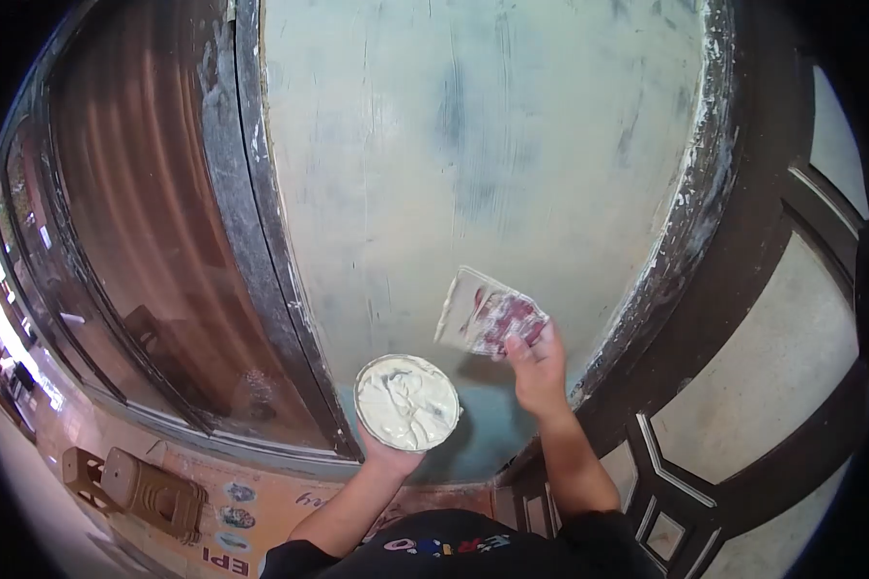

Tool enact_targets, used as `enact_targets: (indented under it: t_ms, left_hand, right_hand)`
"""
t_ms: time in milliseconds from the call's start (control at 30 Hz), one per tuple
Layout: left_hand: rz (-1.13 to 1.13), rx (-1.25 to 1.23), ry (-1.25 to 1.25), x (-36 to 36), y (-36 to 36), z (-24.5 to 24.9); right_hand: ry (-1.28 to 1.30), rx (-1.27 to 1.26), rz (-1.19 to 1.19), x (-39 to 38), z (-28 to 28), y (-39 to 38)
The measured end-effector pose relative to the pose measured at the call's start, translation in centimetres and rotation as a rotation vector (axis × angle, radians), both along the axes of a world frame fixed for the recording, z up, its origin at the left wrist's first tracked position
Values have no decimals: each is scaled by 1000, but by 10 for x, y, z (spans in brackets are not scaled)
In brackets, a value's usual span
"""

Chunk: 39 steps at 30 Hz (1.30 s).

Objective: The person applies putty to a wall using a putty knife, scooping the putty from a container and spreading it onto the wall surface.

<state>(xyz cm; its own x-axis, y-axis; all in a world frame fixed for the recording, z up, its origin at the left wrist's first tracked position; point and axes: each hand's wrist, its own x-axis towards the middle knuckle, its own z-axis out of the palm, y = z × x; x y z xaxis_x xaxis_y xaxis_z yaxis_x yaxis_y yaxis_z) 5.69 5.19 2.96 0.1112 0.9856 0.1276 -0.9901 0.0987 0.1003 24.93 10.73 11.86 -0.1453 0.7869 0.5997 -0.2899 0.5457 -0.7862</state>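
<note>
My left hand (392, 457) is wrapped under a round tub of cream-coloured putty (407, 403), holding it up with its open top facing me. Most of those fingers are hidden beneath the tub. In my right hand (539, 372) is a flat putty scraper (492, 314), gripped at its reddish, putty-smeared end between thumb and fingers. Its pale edge points up and to the left, close to the wall (473, 174). Patchy cream putty covers the wall, with bluish-grey areas showing through and a bluer strip near the bottom.
Dark, putty-spotted frames border the wall on both sides. A glass pane (145, 193) with brown curtain folds is at left, and a dark panelled door (763, 357) at right. Brown plastic stools (154, 492) stand at lower left on a printed orange sheet (270, 502).
</note>
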Motion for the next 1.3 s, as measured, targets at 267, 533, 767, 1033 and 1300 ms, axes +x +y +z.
enact_targets:
  t_ms: [267,533,767,1033,1300]
  left_hand:
    - [59,-2,-7,-17,-3,-14]
    - [72,-18,8,-29,-10,-23]
    - [81,-37,8,-34,-13,-29]
    - [38,35,-30,-33,-15,-23]
    - [20,6,-76,-30,-15,-26]
  right_hand:
    - [-363,813,-961,17,147,11]
    - [-546,1127,-1084,10,280,21]
    - [-802,1407,-1245,-4,338,9]
    - [-743,1446,-1278,-15,425,2]
    - [-858,1282,-1340,-30,451,31]
